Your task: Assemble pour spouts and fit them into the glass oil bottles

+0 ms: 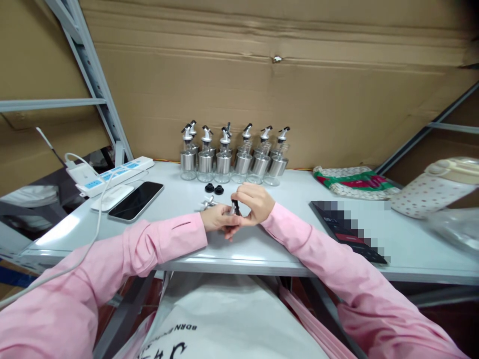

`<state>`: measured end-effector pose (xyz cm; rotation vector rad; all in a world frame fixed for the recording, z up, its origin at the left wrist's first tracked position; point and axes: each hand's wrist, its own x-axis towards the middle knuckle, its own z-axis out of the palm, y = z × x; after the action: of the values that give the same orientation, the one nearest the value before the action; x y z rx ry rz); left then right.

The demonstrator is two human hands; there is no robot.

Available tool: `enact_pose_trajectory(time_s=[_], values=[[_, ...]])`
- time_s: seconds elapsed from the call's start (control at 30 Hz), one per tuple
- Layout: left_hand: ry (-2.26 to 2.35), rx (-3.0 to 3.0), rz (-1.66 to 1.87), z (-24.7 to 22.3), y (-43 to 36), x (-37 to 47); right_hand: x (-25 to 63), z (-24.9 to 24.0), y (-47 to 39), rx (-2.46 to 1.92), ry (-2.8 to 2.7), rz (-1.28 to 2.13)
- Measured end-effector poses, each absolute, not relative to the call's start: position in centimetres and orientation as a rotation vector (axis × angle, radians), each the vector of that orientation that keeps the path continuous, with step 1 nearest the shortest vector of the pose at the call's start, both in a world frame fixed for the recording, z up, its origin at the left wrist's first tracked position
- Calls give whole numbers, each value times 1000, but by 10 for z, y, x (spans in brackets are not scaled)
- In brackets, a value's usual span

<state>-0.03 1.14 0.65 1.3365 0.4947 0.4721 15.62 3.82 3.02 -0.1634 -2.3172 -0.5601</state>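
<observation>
Both hands meet over the table's front half around one small silver-and-black pour spout (pixel 234 207). The fingers of my left hand (pixel 220 218) are closed on its silver lower part. From above, my right hand (pixel 256 203) pinches its black part with thumb and fingers. Much of the spout is hidden by the fingers. Just behind my left hand lies another silver spout piece (pixel 208 202). Two black round stoppers (pixel 214 189) rest on the table beyond it. Farther back stand several glass-and-steel oil bottles (pixel 223 163), topped with silver spouts that have black levers.
At left are a white power strip (pixel 116 174), a charger pad (pixel 112 197) and a black phone (pixel 136 200), with a cable trailing over my left sleeve. To the right lie a dark tablet (pixel 348 232), a colourful cloth (pixel 355 183) and a dotted bottle (pixel 434 189). Cardboard (pixel 262 99) backs the table.
</observation>
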Motion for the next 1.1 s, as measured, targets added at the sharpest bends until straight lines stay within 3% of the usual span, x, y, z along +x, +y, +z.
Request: enact_pose_trajectory(time_s=[0.37,0.7,1.1], values=[[565,1366,490,4,7,2,154,20,44,-283,-2347,-716],[600,1556,499,8,7,3,170,41,50,-923,-1936,-371],[567,1506,484,4,8,2,203,22,99,-1521,-2235,-71]])
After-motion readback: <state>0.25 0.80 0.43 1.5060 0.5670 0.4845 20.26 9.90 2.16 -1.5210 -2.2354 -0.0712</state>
